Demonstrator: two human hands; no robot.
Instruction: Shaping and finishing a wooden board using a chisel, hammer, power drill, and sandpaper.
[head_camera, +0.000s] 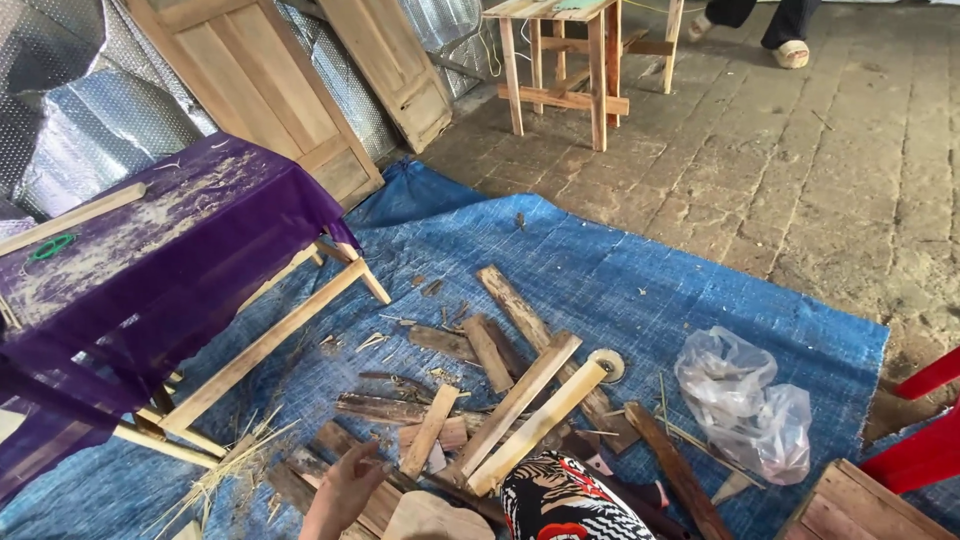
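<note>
Wood offcuts (500, 385) lie scattered in a loose heap across the middle of a blue tarp (640, 270), which is spread over a brick floor (820, 160). At the left stands a table (250, 350) of pale timber, draped with a purple cloth (150, 260) dusted with sawdust; a green loop (50, 246) rests on the cloth. Two panelled wooden doors (260, 80) lean against a wall lined with silver foil insulation (80, 120). A small wooden stool frame (565, 65) stands further back on the bricks, and beyond it a person's feet in sandals (790, 52) show at the top edge. On the right of the tarp sits a crumpled clear plastic bag (745, 400), with red chair parts (925, 440) at the frame's edge. Among the offcuts, two long pale slats (530, 410) cross the pile, just beside a small round disc (606, 364). The left hand (345, 490) reaches into the near edge of the heap, its fingers (375, 458) loosely spread and touching a short piece, not clasped around it. The right hand is out of view.
</note>
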